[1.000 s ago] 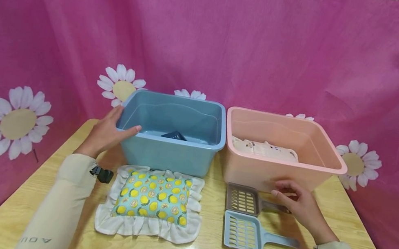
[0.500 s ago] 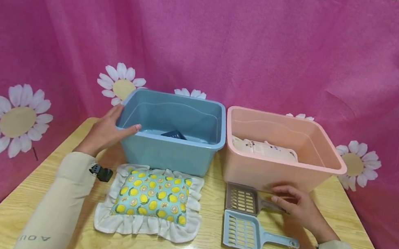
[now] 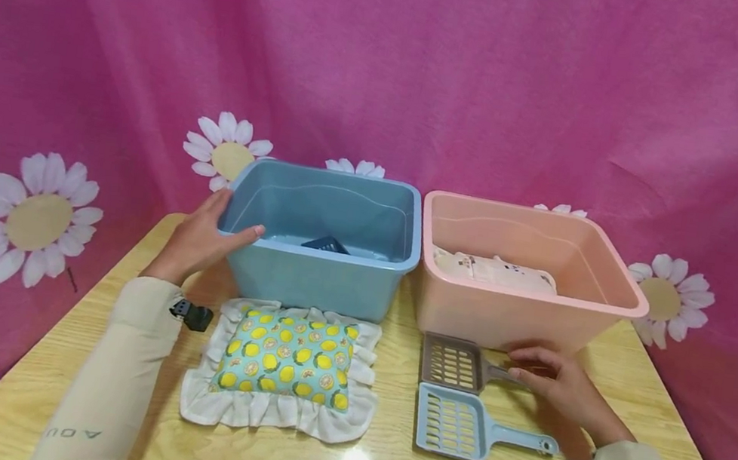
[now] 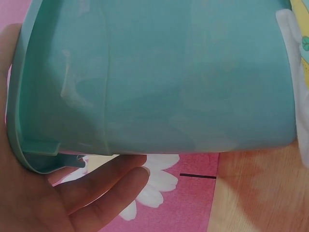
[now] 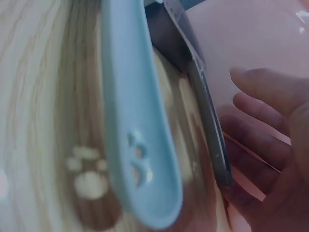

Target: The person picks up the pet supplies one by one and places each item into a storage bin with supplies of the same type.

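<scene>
My left hand [image 3: 200,241] rests on the front left corner of a blue plastic bin [image 3: 311,280], thumb on the front rim and fingers along its left side. In the left wrist view the fingers [image 4: 106,186] extend loosely under the bin's corner. My right hand [image 3: 562,392] lies at the handle of a brown slotted litter scoop [image 3: 452,365]. Seen from the right wrist, its fingers are loosely extended beside the brown handle [image 5: 211,125], the thumb apart from it. A light blue litter scoop [image 3: 452,423] lies just in front of the brown one.
A pink bin [image 3: 502,322] stands right of the blue one, holding a patterned cream cloth item [image 3: 501,273]. Inside the blue bin is a dark slotted piece [image 3: 326,244]. A lemon-print cushion [image 3: 286,361] with white ruffles lies before it. A pink curtain [image 3: 387,73] hangs behind.
My right hand has lowered slightly toward the brown scoop's handle, from in front of the pink bin. My left hand stays on the blue bin's corner; the view has shifted slightly.
</scene>
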Action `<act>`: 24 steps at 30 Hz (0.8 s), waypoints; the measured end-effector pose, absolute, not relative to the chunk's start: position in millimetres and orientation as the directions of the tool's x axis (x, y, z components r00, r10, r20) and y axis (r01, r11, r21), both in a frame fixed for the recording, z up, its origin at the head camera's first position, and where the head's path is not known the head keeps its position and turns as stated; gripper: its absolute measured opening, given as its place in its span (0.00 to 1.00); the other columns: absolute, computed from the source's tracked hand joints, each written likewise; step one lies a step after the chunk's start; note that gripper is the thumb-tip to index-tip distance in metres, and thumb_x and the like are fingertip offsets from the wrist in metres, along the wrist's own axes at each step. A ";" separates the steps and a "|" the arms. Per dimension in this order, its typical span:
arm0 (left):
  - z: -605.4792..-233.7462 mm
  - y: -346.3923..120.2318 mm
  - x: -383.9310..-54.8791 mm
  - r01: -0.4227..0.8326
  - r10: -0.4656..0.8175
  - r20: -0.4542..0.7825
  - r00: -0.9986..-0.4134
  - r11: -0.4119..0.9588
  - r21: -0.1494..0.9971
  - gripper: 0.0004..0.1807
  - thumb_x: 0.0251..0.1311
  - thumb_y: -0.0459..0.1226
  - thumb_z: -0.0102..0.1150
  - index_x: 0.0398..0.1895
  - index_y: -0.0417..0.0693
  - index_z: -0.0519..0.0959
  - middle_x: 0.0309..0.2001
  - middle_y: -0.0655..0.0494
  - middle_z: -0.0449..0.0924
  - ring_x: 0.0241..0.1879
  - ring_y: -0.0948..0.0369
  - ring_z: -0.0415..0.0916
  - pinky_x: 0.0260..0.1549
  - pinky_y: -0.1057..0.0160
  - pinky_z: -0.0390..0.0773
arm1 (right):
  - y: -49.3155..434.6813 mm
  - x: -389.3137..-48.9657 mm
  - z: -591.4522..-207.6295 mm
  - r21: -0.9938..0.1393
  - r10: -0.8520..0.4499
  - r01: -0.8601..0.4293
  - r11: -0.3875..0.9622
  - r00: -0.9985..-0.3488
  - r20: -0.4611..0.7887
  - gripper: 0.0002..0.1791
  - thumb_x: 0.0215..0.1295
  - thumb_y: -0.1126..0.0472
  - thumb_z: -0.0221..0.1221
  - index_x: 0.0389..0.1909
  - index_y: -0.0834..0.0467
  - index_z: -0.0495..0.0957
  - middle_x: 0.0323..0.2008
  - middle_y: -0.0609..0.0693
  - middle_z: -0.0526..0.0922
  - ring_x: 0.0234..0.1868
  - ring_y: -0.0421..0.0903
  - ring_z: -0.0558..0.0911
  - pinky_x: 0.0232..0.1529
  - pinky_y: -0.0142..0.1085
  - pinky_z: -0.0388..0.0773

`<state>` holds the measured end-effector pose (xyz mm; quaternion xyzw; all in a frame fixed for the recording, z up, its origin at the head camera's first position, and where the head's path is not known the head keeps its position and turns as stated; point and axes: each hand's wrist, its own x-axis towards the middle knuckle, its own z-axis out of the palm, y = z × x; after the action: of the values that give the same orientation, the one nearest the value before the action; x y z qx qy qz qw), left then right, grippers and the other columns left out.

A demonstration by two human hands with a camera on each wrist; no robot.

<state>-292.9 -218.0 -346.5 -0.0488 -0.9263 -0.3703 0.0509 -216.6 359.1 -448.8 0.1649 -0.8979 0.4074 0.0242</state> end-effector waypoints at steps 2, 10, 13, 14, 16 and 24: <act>-345.9 -219.1 -292.9 0.129 0.051 0.134 -0.990 0.723 0.679 0.58 0.51 0.68 0.56 0.78 0.63 0.37 0.76 0.47 0.45 0.68 0.36 0.53 0.53 0.29 0.65 | 358.6 -216.5 -449.4 -0.712 -0.272 -0.306 0.632 -0.948 0.166 0.14 0.62 0.59 0.65 0.48 0.58 0.82 0.54 0.56 0.77 0.51 0.43 0.75 0.49 0.33 0.75; -345.0 -220.6 -294.4 0.131 0.052 0.136 -0.989 0.725 0.677 0.59 0.51 0.68 0.57 0.78 0.62 0.37 0.76 0.46 0.45 0.68 0.36 0.53 0.53 0.29 0.64 | 360.4 -218.4 -452.0 -0.692 -0.238 -0.211 0.690 -0.970 0.059 0.18 0.61 0.51 0.65 0.50 0.55 0.82 0.56 0.55 0.75 0.54 0.51 0.72 0.52 0.34 0.69; -345.3 -220.4 -294.4 0.133 0.053 0.137 -0.989 0.722 0.679 0.58 0.51 0.68 0.57 0.78 0.62 0.37 0.76 0.46 0.45 0.68 0.36 0.53 0.53 0.29 0.64 | 360.1 -219.7 -454.6 -0.690 -0.237 -0.205 0.694 -0.970 0.050 0.19 0.61 0.49 0.65 0.50 0.53 0.82 0.56 0.53 0.75 0.54 0.50 0.73 0.52 0.31 0.70; -345.4 -220.3 -294.4 0.133 0.052 0.138 -0.989 0.720 0.681 0.58 0.51 0.68 0.57 0.78 0.62 0.37 0.76 0.46 0.45 0.68 0.36 0.53 0.53 0.29 0.65 | 359.9 -219.9 -455.5 -0.688 -0.241 -0.211 0.694 -0.969 0.054 0.19 0.61 0.48 0.65 0.50 0.53 0.82 0.56 0.53 0.75 0.54 0.50 0.73 0.52 0.31 0.70; -346.1 -220.2 -294.8 0.137 0.052 0.144 -0.988 0.719 0.682 0.58 0.51 0.67 0.57 0.78 0.62 0.38 0.76 0.47 0.46 0.68 0.37 0.54 0.53 0.29 0.65 | 359.5 -220.4 -456.7 -0.684 -0.247 -0.219 0.696 -0.967 0.057 0.19 0.60 0.48 0.65 0.50 0.53 0.82 0.55 0.53 0.76 0.54 0.50 0.74 0.52 0.32 0.71; -348.8 -219.2 -295.7 0.141 0.058 0.144 -0.988 0.718 0.681 0.58 0.53 0.68 0.55 0.78 0.57 0.38 0.76 0.50 0.43 0.69 0.40 0.52 0.58 0.30 0.60 | 360.2 -217.7 -459.4 -0.679 -0.250 -0.224 0.699 -0.966 0.061 0.19 0.59 0.49 0.67 0.50 0.51 0.82 0.56 0.54 0.73 0.52 0.49 0.72 0.51 0.39 0.71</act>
<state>-295.7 -219.2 -348.8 -0.0537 -0.9253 -0.3713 0.0561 -217.7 360.2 -459.4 0.1284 -0.9215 0.3661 -0.0177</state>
